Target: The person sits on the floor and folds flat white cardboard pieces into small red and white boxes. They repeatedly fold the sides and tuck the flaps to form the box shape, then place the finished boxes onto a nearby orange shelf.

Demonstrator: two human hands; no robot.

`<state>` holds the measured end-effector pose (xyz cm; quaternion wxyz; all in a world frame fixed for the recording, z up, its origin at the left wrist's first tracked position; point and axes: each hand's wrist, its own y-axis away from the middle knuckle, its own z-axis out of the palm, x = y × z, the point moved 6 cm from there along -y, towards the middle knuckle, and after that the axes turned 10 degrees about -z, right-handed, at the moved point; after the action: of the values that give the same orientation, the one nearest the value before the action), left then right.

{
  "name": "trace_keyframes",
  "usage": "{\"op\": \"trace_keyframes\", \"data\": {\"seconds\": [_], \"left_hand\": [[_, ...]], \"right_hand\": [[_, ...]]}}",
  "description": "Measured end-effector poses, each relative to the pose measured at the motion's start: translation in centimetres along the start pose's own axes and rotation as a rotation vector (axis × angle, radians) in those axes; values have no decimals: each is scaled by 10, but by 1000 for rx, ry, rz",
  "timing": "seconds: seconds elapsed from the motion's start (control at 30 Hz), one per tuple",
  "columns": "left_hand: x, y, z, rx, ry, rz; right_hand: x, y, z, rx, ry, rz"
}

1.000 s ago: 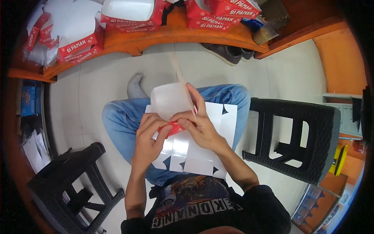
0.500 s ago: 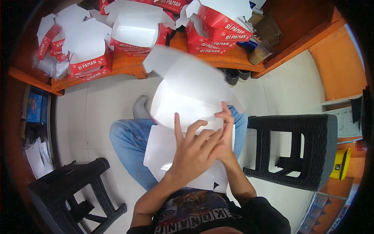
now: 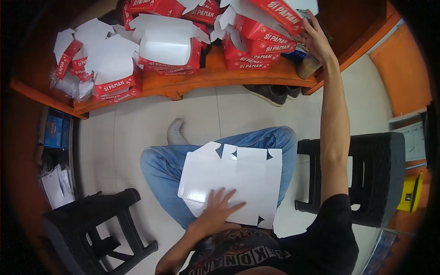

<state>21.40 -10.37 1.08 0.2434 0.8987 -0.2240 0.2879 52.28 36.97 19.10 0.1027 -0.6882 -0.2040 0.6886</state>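
A flat white die-cut box blank [image 3: 233, 178] lies across my lap, with dark notches showing at its edges. My left hand [image 3: 217, 208] rests on its near part, open, with its fingers spread. My right arm stretches far forward to the shelf on the right. There my right hand [image 3: 315, 41] grips the side of a folded red and white cardboard box [image 3: 280, 14] on top of a stack of similar boxes [image 3: 252, 48]. The far part of that box is cut off by the upper edge of the picture.
More folded boxes [image 3: 172, 62] crowd the orange wooden shelf [image 3: 201, 75], some with white lids up. A cup [image 3: 308, 66] stands by its right end, dark shoes [image 3: 268, 93] beneath. Black plastic stools flank me, left [image 3: 87, 215] and right [image 3: 378, 178].
The folded box has gone from above my lap to the right-hand stack, carried by my right hand. My left hand has let go and dropped flat onto the blank.
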Motion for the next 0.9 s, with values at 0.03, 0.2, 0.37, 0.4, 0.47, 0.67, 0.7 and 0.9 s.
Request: {"op": "trace_keyframes", "data": {"seconds": [0.03,0.2,0.37,0.4,0.47,0.67,0.7,0.9], "left_hand": [[2,5,8,-26,47,23],[-2,2,43,65,-30,146],[-5,-9,26,0,131,153],[-4,-10,26,-8,120,168],[-7,-14,29,-23,97,176],[-24,-27,28,-138,276,233],[-25,-29,26,-178,313,206],[-30,-34,18,-257,374,215]], "right_hand": [[7,-1,3,50,54,25],[25,27,-1,316,216,-59],[11,89,26,443,203,-109],[9,108,39,403,206,-87],[11,153,66,317,187,-35],[5,331,147,-559,285,385],[-1,355,153,-589,259,422],[-39,433,206,-735,336,492]]}}
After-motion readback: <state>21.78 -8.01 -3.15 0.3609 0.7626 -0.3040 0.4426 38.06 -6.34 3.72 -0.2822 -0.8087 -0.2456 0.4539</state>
